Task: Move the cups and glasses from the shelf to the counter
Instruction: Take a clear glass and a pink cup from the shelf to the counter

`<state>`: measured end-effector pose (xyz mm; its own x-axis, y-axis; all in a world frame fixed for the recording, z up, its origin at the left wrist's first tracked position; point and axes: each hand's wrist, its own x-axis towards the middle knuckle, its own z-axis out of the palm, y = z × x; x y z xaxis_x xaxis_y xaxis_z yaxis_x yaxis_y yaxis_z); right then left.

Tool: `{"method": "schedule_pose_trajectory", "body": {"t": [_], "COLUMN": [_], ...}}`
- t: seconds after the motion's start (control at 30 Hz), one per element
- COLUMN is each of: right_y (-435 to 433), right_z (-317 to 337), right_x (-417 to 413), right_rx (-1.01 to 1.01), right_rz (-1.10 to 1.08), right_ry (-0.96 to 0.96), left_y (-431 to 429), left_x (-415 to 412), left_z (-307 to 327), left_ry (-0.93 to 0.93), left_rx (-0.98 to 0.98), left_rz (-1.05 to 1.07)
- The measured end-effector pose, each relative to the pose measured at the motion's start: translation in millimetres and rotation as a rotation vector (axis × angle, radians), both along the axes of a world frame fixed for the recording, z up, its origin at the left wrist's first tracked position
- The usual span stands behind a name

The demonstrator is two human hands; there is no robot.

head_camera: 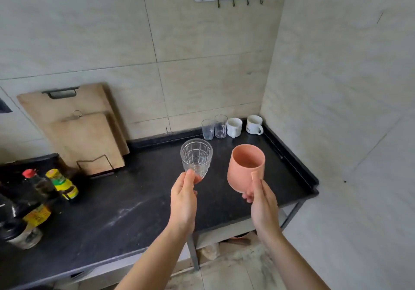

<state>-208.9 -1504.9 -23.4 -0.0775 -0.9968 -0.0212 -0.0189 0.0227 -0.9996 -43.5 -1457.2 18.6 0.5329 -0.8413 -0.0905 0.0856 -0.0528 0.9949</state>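
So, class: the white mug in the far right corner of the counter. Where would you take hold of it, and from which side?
Grip the white mug by its handle, which juts out to the right and toward the viewer. Come in from the front right: walls close off the back and right, and the other mug stands to its left. It stands upright, so a level pinch through the loop should probably lift it cleanly.
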Motion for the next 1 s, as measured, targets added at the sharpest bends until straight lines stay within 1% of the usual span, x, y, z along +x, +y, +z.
{"method": "schedule_pose_trajectory", "body": {"t": [0.1, 0.2, 0.47, 0.57, 0.7, 0.8, 1.0], "right_y": [-55.5, -113.8, -259.6, -292.6, -321.7, -339.9, -369.7], "right_z": [-9.3, -21.4, -72.6, -92.0, -126.0, -152.6, -198.6], "right_x": [13.5, 32.9, 94.0, 113.9, 138.7, 159.9, 196.8], "right_rx": [0.042, 0.064, 0.183, 0.203, 0.274, 0.325, 0.341], "right_rz": [0.026, 0.083, 0.319, 0.399, 0.469, 0.495, 0.504], "right_ry": [-0.029, -0.059, 0.027, 0.057, 0.083, 0.099, 0.164], "left_y": [-55.3, -108.3, -227.8, -255.0, -280.4, -299.8, -331.4], "left_x": [16.5, 33.5, 79.7, 93.2, 111.6, 126.1, 156.2], "left_z": [-14.3, -30.1, -77.4, -97.0, -131.1, -158.6, -207.7], "left_ry": [-0.008, -0.001, 0.025, 0.05, 0.135, 0.214, 0.23], "left_rx": [0.032, 0.047, 0.208, 0.262, 0.333, 0.396, 0.457], "left_rz": [0.029, 0.119, 0.278, 0.327, 0.376, 0.38, 0.342]}}
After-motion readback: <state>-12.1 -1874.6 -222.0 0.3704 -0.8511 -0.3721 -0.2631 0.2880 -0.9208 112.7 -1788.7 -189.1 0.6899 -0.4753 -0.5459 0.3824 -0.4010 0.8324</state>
